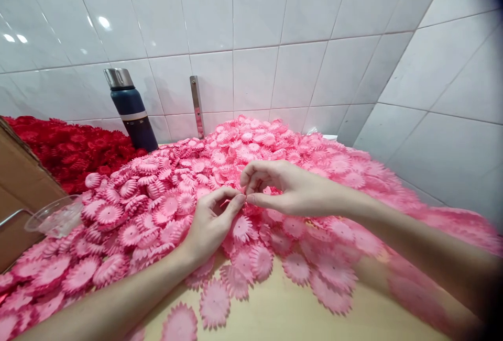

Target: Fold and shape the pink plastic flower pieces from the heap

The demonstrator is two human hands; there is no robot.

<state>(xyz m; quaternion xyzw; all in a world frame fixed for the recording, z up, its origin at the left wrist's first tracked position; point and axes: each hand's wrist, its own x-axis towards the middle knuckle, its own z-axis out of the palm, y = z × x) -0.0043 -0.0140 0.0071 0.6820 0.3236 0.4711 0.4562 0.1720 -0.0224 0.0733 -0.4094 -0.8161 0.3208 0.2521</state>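
My left hand [214,218] is closed in a pinch, thumb against index finger, just above a heap of pink scalloped fabric petals [168,205]. Meeting it fingertip to fingertip, my right hand [279,186] also has its fingers curled towards its thumb. Whatever lies between the fingertips is too small to make out. A pale pink round petal piece [241,229] with a toothed edge shows directly under the left fingertips; I cannot tell whether it is touched. Cupped, cup-shaped petals lie to the left, while flatter discs spread to the right.
A dark blue bottle [135,116] with a steel cap stands behind the heap, near a metal strip [196,105] against the tiled wall [255,11]. Red petals [74,147] are piled at left, beside a cardboard box [23,189] and a clear plastic container [57,218]. Loose discs lie on the tabletop [275,304].
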